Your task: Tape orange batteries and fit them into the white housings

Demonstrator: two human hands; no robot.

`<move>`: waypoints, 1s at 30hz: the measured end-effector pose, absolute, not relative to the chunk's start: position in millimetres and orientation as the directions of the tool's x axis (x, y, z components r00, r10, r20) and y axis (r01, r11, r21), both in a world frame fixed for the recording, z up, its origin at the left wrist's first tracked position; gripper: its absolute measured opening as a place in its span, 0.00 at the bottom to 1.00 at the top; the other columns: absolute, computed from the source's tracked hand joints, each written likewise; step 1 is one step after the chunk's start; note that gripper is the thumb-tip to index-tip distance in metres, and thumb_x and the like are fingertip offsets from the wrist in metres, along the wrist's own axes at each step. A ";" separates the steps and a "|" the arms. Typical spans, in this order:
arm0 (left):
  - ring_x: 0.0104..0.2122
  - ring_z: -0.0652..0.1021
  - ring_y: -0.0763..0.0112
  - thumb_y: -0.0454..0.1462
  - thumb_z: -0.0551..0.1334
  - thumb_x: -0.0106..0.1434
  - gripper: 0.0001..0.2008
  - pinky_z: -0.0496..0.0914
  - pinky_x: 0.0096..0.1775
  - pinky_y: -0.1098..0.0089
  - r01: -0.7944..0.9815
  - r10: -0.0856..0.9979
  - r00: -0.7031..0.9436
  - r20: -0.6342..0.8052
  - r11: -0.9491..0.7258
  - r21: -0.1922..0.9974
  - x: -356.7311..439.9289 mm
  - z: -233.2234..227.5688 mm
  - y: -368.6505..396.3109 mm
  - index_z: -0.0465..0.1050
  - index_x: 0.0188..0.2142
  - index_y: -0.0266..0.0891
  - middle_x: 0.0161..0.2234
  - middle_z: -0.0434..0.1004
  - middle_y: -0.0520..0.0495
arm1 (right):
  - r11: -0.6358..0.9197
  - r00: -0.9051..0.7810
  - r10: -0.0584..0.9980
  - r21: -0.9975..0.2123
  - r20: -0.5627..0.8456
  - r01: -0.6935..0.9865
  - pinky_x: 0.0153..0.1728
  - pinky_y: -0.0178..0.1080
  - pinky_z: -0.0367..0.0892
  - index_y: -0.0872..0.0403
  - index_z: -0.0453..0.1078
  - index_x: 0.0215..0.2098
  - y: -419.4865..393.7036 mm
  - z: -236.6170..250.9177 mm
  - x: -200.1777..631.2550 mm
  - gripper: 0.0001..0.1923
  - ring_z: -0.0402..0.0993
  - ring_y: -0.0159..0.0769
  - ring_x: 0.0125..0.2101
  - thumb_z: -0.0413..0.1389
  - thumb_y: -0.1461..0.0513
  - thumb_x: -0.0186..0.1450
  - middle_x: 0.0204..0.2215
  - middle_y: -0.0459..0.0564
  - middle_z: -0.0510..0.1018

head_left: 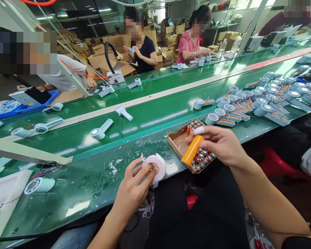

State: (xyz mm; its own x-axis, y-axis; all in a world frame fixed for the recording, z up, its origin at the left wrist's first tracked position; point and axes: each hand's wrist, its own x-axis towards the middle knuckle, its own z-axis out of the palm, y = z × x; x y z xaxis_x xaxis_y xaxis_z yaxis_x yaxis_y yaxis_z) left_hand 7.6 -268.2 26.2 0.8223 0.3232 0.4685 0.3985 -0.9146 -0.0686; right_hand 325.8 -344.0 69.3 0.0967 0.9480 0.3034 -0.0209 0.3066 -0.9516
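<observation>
My right hand (220, 145) holds an orange cylindrical battery (192, 149) tilted above a brown cardboard tray (176, 141) filled with several upright batteries. A white finger cot covers one fingertip. My left hand (133, 188) rests its fingers on a white roll of tape (155, 166) lying flat at the near edge of the green bench (93, 180). Bits of torn white paper lie scattered around the roll.
Several white handheld fan bodies (248, 103) with orange wires lie grouped at right, others (101, 129) spread along the green conveyor. A white fan part (38, 185) lies at left. Three people work across the belt, with cardboard boxes (168, 41) stacked behind.
</observation>
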 end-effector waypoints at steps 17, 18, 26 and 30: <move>0.58 0.73 0.63 0.27 0.61 0.67 0.10 0.66 0.65 0.64 -0.036 -0.149 0.963 0.226 -0.898 -0.439 37.6 67.8 -278.1 0.79 0.45 0.34 0.49 0.76 0.45 | 0.165 -0.407 0.910 -0.826 -0.084 0.540 0.32 0.34 0.66 0.51 0.76 0.44 -335.1 50.2 304.5 0.09 0.79 0.39 0.32 0.66 0.61 0.66 0.31 0.43 0.82; 0.55 0.74 0.64 0.29 0.61 0.68 0.08 0.70 0.60 0.65 -0.019 -0.128 0.966 0.225 -0.901 -0.433 39.9 68.6 -280.6 0.79 0.43 0.34 0.46 0.77 0.45 | 0.136 -0.390 0.917 -0.857 -0.081 0.497 0.35 0.35 0.68 0.51 0.76 0.45 -334.4 44.3 308.8 0.10 0.80 0.41 0.34 0.65 0.60 0.66 0.33 0.45 0.83; 0.32 0.71 0.69 0.33 0.63 0.69 0.09 0.61 0.31 0.63 0.347 0.155 0.848 0.507 -0.885 -0.310 56.6 45.1 -299.2 0.75 0.48 0.32 0.31 0.73 0.48 | 0.154 0.448 0.894 -0.940 0.001 -0.305 0.51 0.50 0.77 0.54 0.76 0.53 -339.1 4.7 286.9 0.30 0.80 0.52 0.48 0.73 0.48 0.58 0.46 0.57 0.82; 0.32 0.71 0.67 0.32 0.64 0.68 0.12 0.62 0.33 0.62 0.437 0.246 0.733 0.634 -0.885 -0.162 63.4 28.4 -300.2 0.73 0.51 0.36 0.33 0.77 0.48 | 0.332 0.589 0.807 -0.800 -0.033 -0.500 0.51 0.54 0.78 0.50 0.70 0.57 -342.6 0.7 231.2 0.31 0.80 0.52 0.49 0.73 0.52 0.60 0.51 0.56 0.80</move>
